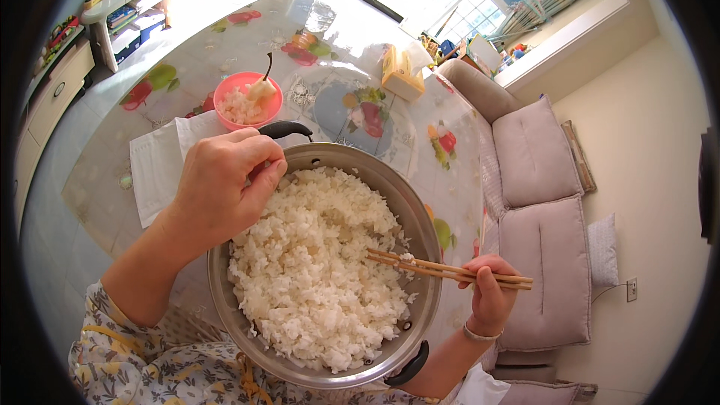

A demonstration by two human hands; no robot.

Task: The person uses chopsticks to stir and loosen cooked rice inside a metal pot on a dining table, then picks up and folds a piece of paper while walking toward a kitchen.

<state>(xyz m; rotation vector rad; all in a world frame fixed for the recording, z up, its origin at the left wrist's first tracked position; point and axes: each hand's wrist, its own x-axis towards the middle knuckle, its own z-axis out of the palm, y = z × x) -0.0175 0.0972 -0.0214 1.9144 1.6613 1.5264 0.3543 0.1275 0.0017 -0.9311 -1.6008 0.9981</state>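
Note:
A metal pot (419, 202) with black handles stands before me, holding a large mound of cooked white rice (320, 270). My right hand (490, 292) holds wooden chopsticks (444, 270); their tips touch the rice at its right side, and a few grains cling to them. Over the pot's upper left rim is my left hand (230, 185), its fingers curled and thumb against the index finger; whether something small is pinched there is hidden. Beyond it, a pink bowl (218, 102) contains some rice and a pale piece of food with a dark stem, possibly a pear.
White folded cloth or paper (152, 171) lies left of the pot on a table with a fruit-patterned cover (450, 146). A tissue box (402, 76) stands farther back. A cushioned sofa (543, 270) is on the right, and shelves (126, 17) are at the far left.

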